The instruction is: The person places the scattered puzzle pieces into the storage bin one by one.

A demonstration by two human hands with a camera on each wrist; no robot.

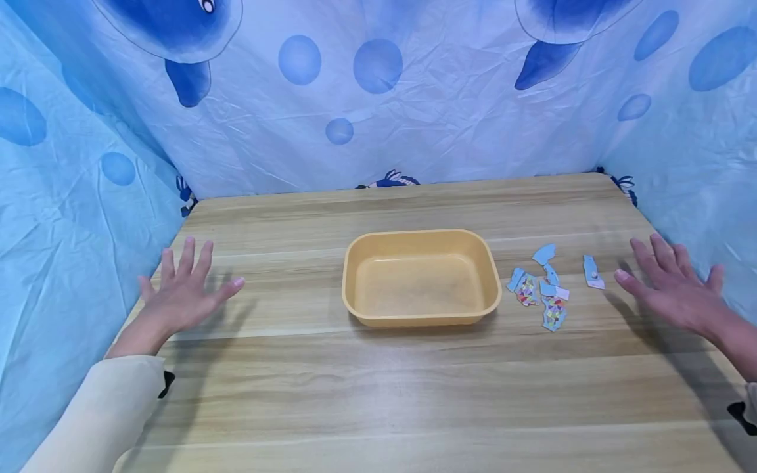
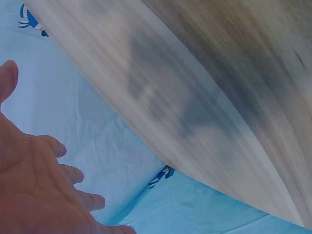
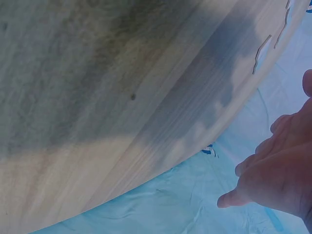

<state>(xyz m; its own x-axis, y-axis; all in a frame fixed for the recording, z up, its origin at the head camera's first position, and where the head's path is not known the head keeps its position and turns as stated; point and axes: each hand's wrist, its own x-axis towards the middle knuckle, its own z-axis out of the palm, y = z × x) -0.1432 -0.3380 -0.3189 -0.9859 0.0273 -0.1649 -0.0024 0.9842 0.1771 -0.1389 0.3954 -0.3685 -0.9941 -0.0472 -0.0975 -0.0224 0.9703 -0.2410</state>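
Observation:
With fingers spread, my left hand [image 1: 182, 295] hovers over the left side of the table and holds nothing. My right hand [image 1: 677, 286] is likewise spread and bare above the right side, its thumb pointing toward a single blue puzzle piece [image 1: 591, 272]. Left of that piece lies a loose cluster of flat pieces: a light blue one [image 1: 545, 254] at the back, a colourful speckled one [image 1: 527, 290], and another speckled one [image 1: 554, 313] in front. Some pieces touch or overlap. In the wrist views, the left palm [image 2: 39, 185] and right hand [image 3: 278, 170] show nothing held.
A shallow tan plastic tray [image 1: 421, 322] stands mid-table, with nothing in it, just left of the pieces. The wood-grain table [image 1: 378, 394] is bordered at the back and sides by a blue curtain [image 1: 260, 131] printed with whales and bubbles.

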